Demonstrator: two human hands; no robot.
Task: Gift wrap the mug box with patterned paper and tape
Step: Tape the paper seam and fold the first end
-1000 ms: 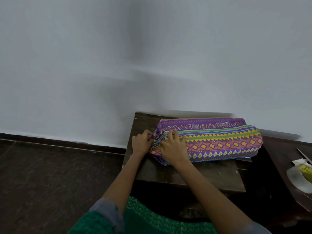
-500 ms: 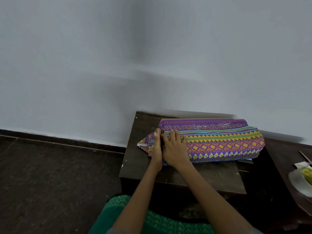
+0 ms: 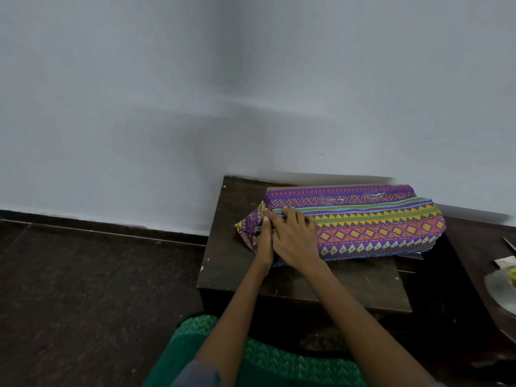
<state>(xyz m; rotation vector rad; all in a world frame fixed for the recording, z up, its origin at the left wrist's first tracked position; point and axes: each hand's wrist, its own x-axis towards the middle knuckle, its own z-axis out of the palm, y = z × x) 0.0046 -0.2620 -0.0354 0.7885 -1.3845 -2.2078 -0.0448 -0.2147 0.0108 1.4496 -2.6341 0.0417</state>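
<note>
On the far left you have only the dark floor (image 3: pixel 83 289) and the pale wall (image 3: pixel 167 93) above it. Next comes the small dark table (image 3: pixel 231 247), which stands against the wall.

The mug box (image 3: pixel 363 222) lies lengthwise on this table, already covered by the patterned paper (image 3: pixel 377 236) with purple, yellow, orange and green bands. At its left end the paper sticks out as a pointed flap (image 3: pixel 248 223) that rests toward the table top.

Your left hand (image 3: pixel 265 241) is at this left end. Its fingers (image 3: pixel 266 219) are straight and pressed together, and they lie on the paper at the corner where the flap begins. Your right hand (image 3: pixel 293 238) is just beside it, touching it, and it lies flat on the top face of the wrapped box. Its fingers (image 3: pixel 290 215) are nearly straight, held close together, pressing the paper down; they do not pinch anything.

On the top of the box, toward the right, some clear tape (image 3: pixel 377 195) shines on the purple band. The right end of the paper is rounded and reaches to the right edge of the table.

At the far right, on another dark surface (image 3: pixel 474 247), you see a clear plastic thing (image 3: pixel 499 289) with something yellow (image 3: pixel 512 272) on it; what it is I cannot tell.

In the bottom, between your arms, there is green patterned cloth (image 3: pixel 265 358).
</note>
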